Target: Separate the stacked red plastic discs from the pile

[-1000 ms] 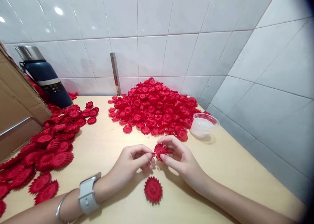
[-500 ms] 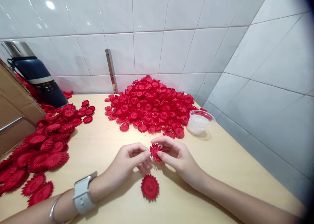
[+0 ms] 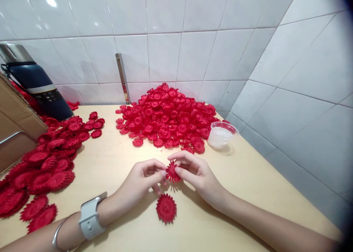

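Note:
Between my two hands a small red fringed flower piece is held just above the table. My right hand pinches its right side between thumb and fingers. The fingertips of my left hand are closed on its left edge. A larger flat red disc with a toothed rim lies on the table just below the hands. Behind them rises a big heap of small red flower pieces.
A clear plastic cup with whitish contents stands right of the heap. At the left are larger red discs, a cardboard box and a dark blue bottle. Tiled walls border the table.
The whole view has shifted slightly, so things appear a little further left. The held red piece has turned slightly between my fingers.

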A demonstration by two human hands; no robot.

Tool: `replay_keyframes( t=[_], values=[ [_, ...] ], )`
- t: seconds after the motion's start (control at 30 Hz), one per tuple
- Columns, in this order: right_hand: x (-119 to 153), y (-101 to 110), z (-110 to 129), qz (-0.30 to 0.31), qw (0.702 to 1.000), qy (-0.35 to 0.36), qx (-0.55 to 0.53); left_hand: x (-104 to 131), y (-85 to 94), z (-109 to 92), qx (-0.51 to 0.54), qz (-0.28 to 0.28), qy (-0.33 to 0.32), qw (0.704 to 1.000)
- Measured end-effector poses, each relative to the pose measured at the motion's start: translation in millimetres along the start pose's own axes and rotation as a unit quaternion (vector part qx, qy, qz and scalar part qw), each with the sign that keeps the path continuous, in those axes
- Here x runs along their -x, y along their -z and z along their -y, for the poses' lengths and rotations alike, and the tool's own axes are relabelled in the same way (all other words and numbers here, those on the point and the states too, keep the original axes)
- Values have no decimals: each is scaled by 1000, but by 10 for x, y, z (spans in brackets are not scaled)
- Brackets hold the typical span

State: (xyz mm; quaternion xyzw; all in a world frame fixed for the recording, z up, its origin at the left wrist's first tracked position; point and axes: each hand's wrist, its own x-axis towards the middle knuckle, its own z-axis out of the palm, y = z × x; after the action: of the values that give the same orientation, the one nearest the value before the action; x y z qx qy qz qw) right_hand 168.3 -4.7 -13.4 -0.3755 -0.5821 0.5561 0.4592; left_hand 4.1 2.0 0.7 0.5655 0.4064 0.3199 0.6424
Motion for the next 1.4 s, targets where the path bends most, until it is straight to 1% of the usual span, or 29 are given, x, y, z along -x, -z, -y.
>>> replay_keyframes(
  t=[0.13,0.23,0.33,0.43,0.57,0.63,0.9,1.03,1.13,1.27,1.4],
  values=[
    [8,-24,13,-20,1000,-7,-1,19,-5,-7,1,3,7,1000],
    [13,-33,8,-39,999,-7,32,26,-6,-15,4,2,7,1000],
    [11,-28,1,-71,995,6,71,24,-4,-24,1,-7,12,1000],
    [6,-24,12,-91,993,19,72,22,-5,-29,-5,-18,9,1000],
    [6,-45,54,-55,998,-3,29,31,-7,-30,-6,-25,-2,1000],
    [7,-58,69,-49,998,-5,29,36,-5,-28,-4,-24,-4,1000],
    [1,-39,39,-64,995,6,83,27,2,-6,4,-27,-9,1000],
    [-11,-16,19,-90,987,21,131,27,9,9,1,-69,-31,997],
    [-11,-6,6,-101,984,28,142,23,21,17,-9,-88,-30,996],
    [7,0,-5,-112,980,50,159,12,33,37,-25,-86,-37,995],
    [12,-5,2,-96,979,60,172,14,18,46,-12,-77,-38,996]
  ],
)
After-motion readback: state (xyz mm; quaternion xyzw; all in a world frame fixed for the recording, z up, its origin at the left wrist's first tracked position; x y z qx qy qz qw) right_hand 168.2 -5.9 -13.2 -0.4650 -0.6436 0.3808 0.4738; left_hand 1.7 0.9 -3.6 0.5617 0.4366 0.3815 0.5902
